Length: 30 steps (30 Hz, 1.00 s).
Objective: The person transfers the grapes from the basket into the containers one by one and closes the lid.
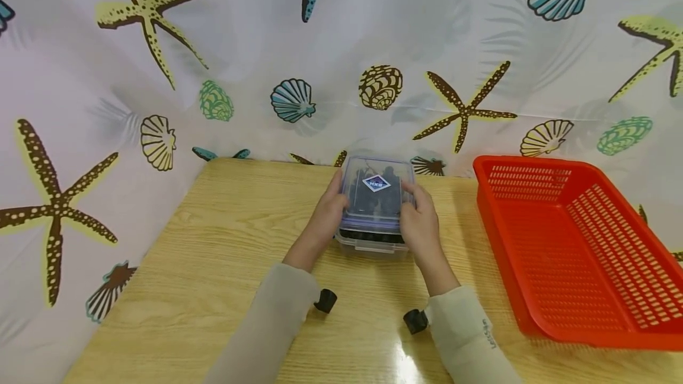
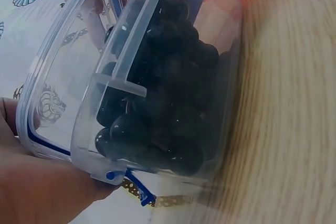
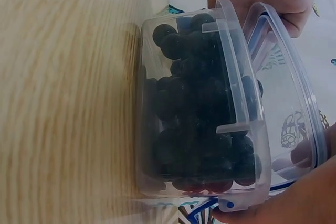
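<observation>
A clear plastic food box stands on the wooden table, filled with dark round fruit like grapes. Its transparent lid, edged in blue and bearing a diamond-shaped label, lies over it at a tilt. A gap shows between lid and rim on the near side. My left hand holds the lid's left edge, thumb on top. On the opposite edge my right hand grips it the same way. In the right wrist view, the fruit shows through the box wall, and a blue-edged side clip hangs outward.
A red plastic basket with slotted walls stands to the right on the table. Behind the table hangs a white cloth printed with starfish and shells. Black wrist pieces stick out from both sleeves.
</observation>
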### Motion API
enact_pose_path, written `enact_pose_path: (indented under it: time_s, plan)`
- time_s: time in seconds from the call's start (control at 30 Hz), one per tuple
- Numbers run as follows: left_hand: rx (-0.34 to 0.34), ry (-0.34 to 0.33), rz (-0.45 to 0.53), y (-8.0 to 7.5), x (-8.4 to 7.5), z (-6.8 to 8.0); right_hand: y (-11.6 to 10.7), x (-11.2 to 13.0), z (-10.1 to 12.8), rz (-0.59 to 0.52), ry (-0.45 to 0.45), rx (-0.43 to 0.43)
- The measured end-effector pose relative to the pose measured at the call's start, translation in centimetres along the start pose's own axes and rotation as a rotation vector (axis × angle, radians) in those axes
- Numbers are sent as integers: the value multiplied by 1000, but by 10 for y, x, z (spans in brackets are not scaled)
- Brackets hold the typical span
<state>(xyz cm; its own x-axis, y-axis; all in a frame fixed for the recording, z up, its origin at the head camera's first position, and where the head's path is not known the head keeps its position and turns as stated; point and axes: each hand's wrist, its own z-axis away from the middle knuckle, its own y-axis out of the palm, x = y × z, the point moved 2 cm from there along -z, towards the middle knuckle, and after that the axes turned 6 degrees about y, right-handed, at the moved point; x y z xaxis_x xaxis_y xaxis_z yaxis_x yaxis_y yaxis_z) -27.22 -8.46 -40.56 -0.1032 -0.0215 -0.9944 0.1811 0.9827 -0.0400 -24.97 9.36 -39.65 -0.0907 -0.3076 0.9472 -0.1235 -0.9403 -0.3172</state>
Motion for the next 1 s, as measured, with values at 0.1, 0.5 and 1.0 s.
enact_pose_path:
  time_s: [0.1,0.5,1.0]
  plan:
    - [18,-36,-22,0,2,1,1,-3,0,8,3,-15]
    - [161,-107,-148,-3,-3,2,3,-7,1,108,-17,-76]
    - [222,-175,-172,-7,1,3,6,-15,2,140,-46,-74]
